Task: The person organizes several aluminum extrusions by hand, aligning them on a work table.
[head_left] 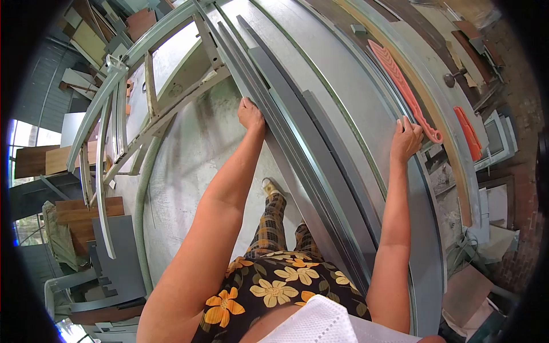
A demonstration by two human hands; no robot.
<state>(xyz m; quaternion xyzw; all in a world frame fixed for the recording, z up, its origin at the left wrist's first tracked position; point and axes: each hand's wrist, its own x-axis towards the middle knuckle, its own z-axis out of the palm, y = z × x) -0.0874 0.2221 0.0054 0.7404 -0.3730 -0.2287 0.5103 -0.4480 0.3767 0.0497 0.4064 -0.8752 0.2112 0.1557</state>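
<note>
My left hand (250, 115) is closed at the left edge of a bundle of long grey rails (286, 137) that runs along the machine table. Its fingertips are partly hidden against the edge. My right hand (406, 140) has bent fingers on the right edge of the wide grey tabletop (343, 80); whether it grips a thin strip there I cannot make out. Just right of that hand lies a coral plastic tool (400, 80) with a ribbed blade and a looped handle end. Narrow dark grey strips (320, 137) lie lengthwise between my hands.
A metal side frame (150, 86) juts out to the left, with a ribbed hose (145, 211) below it. Beyond the right edge are an orange-red plastic piece (468, 133) and a wooden rail (449, 154). Board offcuts (86, 220) lean at far left.
</note>
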